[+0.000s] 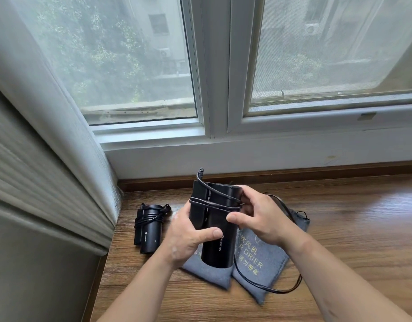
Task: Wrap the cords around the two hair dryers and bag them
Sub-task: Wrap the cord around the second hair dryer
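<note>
dryer (pixel 208 219) l hand (pixel 188 238), cord (pixel 214 202) r hand (pixel 263 219)

**Black plastic, grey cloth, grained wood**

The held hair dryer (pixel 212 231) has a smooth black shell, probably plastic, with a dull sheen. The second hair dryer (pixel 150 231) looks the same. The loose cord (pixel 277 291) is thin, black and slick. The bags (pixel 253 275) are matt grey felt-like cloth. The tabletop (pixel 351 228) is satin, grained wood.
</note>
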